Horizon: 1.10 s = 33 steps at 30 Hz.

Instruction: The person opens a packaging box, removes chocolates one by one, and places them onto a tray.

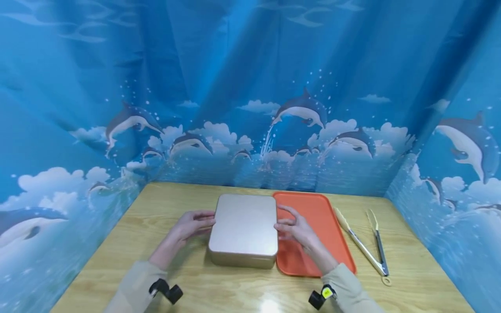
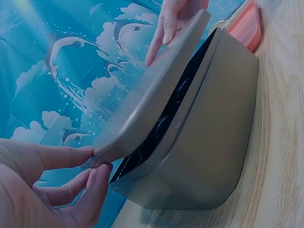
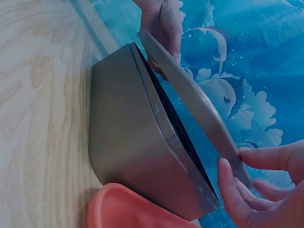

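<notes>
Both hands, left hand (image 1: 192, 225) and right hand (image 1: 295, 228), pinch the tin lid (image 1: 244, 228) partly raised off the metal tin (image 2: 209, 142), each grip closed on an edge; lifting it clear likely needs an even, level pull.

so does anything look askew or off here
Only the tin's lid: it sits tilted off the tin's base, a dark gap showing, pinched at its edges by the left hand and right hand. Nothing spilled or damaged.

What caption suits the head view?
Two hands, left hand and right hand, lift a lid beside an orange tray.
</notes>
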Tool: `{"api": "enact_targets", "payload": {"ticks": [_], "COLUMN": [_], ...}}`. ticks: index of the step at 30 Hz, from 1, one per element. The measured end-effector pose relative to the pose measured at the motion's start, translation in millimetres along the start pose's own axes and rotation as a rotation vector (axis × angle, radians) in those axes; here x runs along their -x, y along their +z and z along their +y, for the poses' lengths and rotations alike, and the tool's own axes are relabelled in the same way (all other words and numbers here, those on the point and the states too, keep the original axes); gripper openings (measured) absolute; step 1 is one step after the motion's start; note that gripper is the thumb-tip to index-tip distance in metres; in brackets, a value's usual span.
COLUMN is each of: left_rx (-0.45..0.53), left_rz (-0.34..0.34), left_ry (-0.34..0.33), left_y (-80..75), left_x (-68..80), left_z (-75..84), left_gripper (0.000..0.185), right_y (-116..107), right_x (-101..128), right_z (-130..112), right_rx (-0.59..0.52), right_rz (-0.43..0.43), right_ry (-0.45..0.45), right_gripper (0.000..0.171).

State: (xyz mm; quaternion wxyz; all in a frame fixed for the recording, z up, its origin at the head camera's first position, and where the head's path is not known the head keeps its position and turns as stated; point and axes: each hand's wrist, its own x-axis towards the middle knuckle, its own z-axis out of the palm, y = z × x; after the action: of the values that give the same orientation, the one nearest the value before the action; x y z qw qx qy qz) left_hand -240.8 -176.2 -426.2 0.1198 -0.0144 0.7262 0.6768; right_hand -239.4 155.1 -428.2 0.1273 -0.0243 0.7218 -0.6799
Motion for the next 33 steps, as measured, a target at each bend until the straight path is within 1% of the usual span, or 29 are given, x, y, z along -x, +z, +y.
{"api": "enact_targets", "payload": {"ticks": [2, 4, 8, 10, 13, 15, 20, 25, 27, 29, 33], "left_rx": [0.007, 0.020, 0.016, -0.002, -0.062, -0.109, -0.222, -0.281, -0.279, -0.280, -0.285], "left_rz": [-0.006, 0.003, 0.007, 0.006, 0.010, 0.032, 0.108, 0.176, 0.191, 0.204, 0.233], "left_ry": [0.014, 0.027, 0.088, 0.129, 0.190, 0.225, 0.317, 0.414, 0.450, 0.482, 0.532], "left_y": [0.2, 0.4, -0.6, -0.7, -0.6, 0.1, 3.6, 6.8, 7.6, 8.0, 8.3], "left_x": [0.0, -0.3, -0.5, -0.5, -0.6, -1.3, -4.0, -5.1, -5.6, -5.9, -5.6], "left_z": [1.0, 0.8, 0.6, 0.3, -0.5, -1.0, -2.3, -2.1, -2.2, -2.3, -2.4], "left_gripper": [0.050, 0.052, 0.051, 0.047, 0.044, 0.044, 0.045, 0.047, 0.046, 0.044, 0.042], "right_y": [0, 0, -1, -1, -1, 0, -1, 0, 0, 1, 3], "right_x": [1, 1, 0, 0, -1, 0, 4, 5, 4, 2, 0], "right_z": [-2, -4, -6, -6, -7, -8, -10, -11, -11, -9, -6], "right_rx": [0.008, 0.019, 0.030, 0.034, 0.027, 0.022, 0.031, 0.039, 0.059, 0.097, 0.242], "right_rz": [0.012, 0.030, 0.059, 0.067, 0.076, 0.078, 0.075, 0.081, 0.099, 0.124, 0.202], "right_ry": [-0.024, -0.033, -0.037, -0.045, -0.055, -0.065, -0.102, -0.135, -0.164, -0.212, -0.349], "right_gripper": [0.059, 0.053, 0.048, 0.046, 0.042, 0.043, 0.055, 0.060, 0.060, 0.058, 0.051]}}
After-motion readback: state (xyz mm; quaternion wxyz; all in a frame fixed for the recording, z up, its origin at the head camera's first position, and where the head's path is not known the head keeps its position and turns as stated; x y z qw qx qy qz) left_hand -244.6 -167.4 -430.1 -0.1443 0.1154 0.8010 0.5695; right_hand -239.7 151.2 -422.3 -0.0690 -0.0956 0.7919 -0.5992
